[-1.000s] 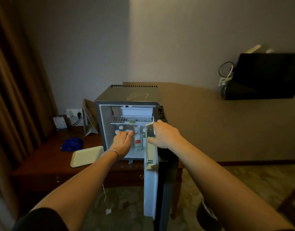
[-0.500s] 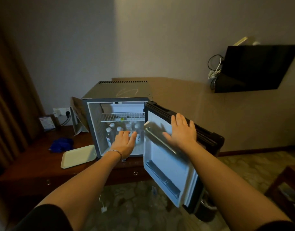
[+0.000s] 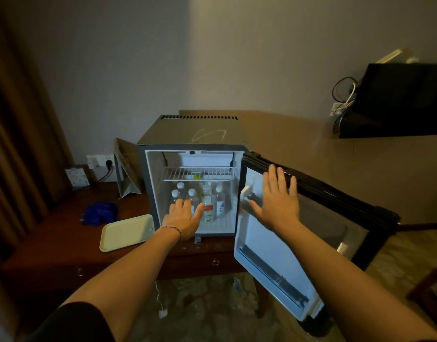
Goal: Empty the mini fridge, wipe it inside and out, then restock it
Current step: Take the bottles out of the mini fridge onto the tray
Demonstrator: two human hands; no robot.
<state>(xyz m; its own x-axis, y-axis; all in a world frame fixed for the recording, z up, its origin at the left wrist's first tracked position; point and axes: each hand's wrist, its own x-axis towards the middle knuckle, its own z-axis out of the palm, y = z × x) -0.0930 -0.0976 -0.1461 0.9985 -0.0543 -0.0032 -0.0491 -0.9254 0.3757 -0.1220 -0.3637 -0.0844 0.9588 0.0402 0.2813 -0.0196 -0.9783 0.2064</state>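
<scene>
The grey mini fridge (image 3: pixel 195 133) stands on a dark wooden desk (image 3: pixel 52 248), its door (image 3: pixel 267 243) swung wide to the right. Inside, a wire shelf (image 3: pixel 197 172) sits above several white-capped bottles (image 3: pixel 213 206) on the floor of the fridge. My left hand (image 3: pixel 184 219) reaches flat into the fridge opening in front of the bottles, fingers straight, holding nothing. My right hand (image 3: pixel 278 201) is spread flat against the upper inner side of the door.
A cream tray (image 3: pixel 126 232) lies on the desk left of the fridge, with a blue cloth (image 3: pixel 100 213) behind it. A folded card (image 3: pixel 126 169), a wall socket (image 3: pixel 99 161) and brown curtains (image 3: pixel 17 144) stand at left. A black wall-mounted screen (image 3: pixel 400 99) hangs at right.
The door has swung from edge-on to wide open, with my right hand going from gripping its edge to flat against its inside. My left hand has stayed at the fridge opening.
</scene>
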